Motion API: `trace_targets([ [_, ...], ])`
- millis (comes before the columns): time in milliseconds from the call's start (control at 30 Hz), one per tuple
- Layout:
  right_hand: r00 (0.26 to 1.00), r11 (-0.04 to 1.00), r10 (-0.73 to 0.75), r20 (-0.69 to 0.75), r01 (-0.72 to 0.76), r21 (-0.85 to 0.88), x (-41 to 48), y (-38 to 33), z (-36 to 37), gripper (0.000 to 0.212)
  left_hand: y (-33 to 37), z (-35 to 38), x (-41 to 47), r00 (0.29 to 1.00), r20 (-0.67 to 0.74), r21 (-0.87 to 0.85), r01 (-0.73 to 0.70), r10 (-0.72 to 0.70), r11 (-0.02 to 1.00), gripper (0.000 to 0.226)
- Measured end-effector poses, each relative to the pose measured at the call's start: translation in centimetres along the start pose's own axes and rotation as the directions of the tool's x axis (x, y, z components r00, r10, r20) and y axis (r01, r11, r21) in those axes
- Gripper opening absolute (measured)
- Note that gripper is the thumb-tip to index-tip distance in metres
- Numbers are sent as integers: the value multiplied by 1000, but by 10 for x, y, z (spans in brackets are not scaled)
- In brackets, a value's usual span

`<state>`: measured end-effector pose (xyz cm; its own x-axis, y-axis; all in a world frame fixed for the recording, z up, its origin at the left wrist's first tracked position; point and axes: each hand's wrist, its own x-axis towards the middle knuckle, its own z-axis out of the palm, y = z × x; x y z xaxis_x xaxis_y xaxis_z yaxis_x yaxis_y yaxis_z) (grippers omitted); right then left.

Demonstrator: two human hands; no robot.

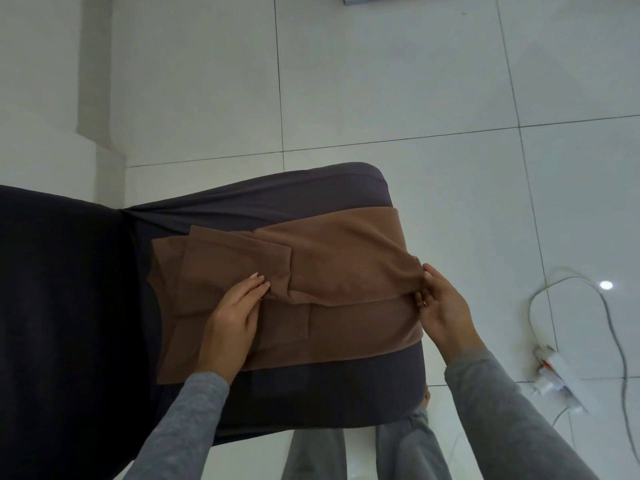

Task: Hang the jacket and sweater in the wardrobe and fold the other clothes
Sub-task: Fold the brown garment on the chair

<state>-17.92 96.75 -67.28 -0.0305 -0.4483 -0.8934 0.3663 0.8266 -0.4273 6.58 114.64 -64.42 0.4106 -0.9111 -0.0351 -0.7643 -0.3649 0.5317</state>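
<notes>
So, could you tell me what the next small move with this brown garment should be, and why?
Probably fold the right end over toward the left: the right hand pinches the edge of the brown garment while the left hand presses it flat.

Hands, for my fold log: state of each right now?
Left hand: open, pressing the brown garment.
Right hand: pinching the garment's edge.

Dark sofa seat (311, 202) carries brown garment (346, 258), partly folded, lying flat.
</notes>
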Motion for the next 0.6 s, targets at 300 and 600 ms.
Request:
trace_targets([
  [300,899,757,-371,-233,147,-637,-7,8,22,25,-11,-20,12,999,-36,-133,19,-24,991,33],
  [600,527,27,-512,678,799,-600,-28,30,117,23,-58,-38,64,969,-68,42,242,-239,969,30],
])
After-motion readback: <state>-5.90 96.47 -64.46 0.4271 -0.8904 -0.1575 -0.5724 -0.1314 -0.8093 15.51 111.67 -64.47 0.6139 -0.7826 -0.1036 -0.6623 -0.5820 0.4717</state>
